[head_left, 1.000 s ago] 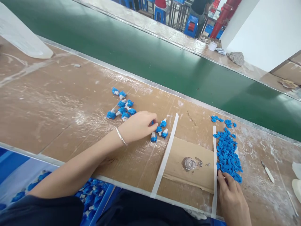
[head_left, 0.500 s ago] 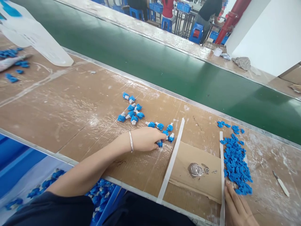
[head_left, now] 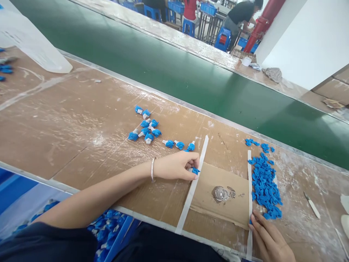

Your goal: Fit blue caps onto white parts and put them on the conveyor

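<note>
My left hand (head_left: 181, 165) is closed in a pinch around a small blue flower-like piece with a white stub (head_left: 195, 170), just left of the left white strip (head_left: 192, 191). Behind it lie several similar blue-and-white pieces (head_left: 169, 144), in a short row and a looser cluster (head_left: 145, 131). My right hand (head_left: 269, 236) rests by the right white strip (head_left: 249, 185), thumb and forefinger pressed together on a small blue petal-like bit (head_left: 250, 221), mostly hidden. Just beyond these fingers spreads a pile of loose blue petal-like bits (head_left: 264, 182).
Between the strips lies a cardboard sheet (head_left: 207, 203) with a small clear round dish (head_left: 221, 193) in a wet patch. A white-handled knife (head_left: 312, 205) lies at right. A green belt (head_left: 174, 80) runs behind the table. Blue pieces fill a bin (head_left: 120, 247) below. People sit beyond.
My left hand has lifted a blue-and-white piece from the group and moved right, toward the left strip. My right hand's fingers have drawn together around a blue bit. The view has shifted slightly.
</note>
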A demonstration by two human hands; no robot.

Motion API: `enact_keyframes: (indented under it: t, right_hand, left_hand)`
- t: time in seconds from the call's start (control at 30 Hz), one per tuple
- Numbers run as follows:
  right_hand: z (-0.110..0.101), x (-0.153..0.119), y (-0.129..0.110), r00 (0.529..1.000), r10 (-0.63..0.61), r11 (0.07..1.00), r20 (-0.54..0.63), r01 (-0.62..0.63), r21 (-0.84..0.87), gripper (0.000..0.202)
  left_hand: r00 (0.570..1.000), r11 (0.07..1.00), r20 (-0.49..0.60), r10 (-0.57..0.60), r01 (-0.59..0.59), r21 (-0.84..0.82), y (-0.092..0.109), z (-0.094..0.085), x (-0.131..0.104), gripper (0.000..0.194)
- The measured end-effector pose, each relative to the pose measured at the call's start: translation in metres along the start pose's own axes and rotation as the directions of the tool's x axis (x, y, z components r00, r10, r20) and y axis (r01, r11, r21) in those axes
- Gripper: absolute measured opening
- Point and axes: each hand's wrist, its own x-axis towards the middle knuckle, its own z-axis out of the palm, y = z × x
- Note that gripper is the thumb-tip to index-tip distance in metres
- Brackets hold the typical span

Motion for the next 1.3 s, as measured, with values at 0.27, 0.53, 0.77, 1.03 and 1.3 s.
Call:
enact_keyframes:
  t: [0.27,0.53,0.77,1.03,1.3]
  right_hand:
    - [0.016,-0.025,-0.016,0.960,0.277,0.960,0.025,-0.278,0.044,0.030]
    - [0.017,-0.016,-0.022,0.966,0.248,0.969,-0.072,-0.248,0.004,0.029]
    - [-0.019,0.063,-0.033,0.943,0.304,0.947,-0.140,-0.282,0.153,0.039]
    - [-0.017,0.129,-0.044,0.954,0.291,0.913,-0.075,-0.254,0.319,0.032]
    - [-0.023,0.122,-0.073,0.723,0.686,0.313,0.073,-0.385,0.868,0.035]
  left_hand:
    - [0.995,0.882,0.077,-0.070,0.097,-0.460,-0.010,0.031,0.007,0.038]
    - [0.989,0.786,0.143,-0.037,0.118,-0.607,-0.020,0.040,0.009,0.056]
    - [0.995,0.833,0.096,0.031,0.028,-0.553,-0.025,0.045,0.011,0.044]
    - [0.995,0.795,0.095,-0.004,0.061,-0.603,-0.029,0.056,0.012,0.050]
    - [0.995,0.625,0.084,0.047,0.036,-0.779,-0.013,0.067,0.002,0.045]
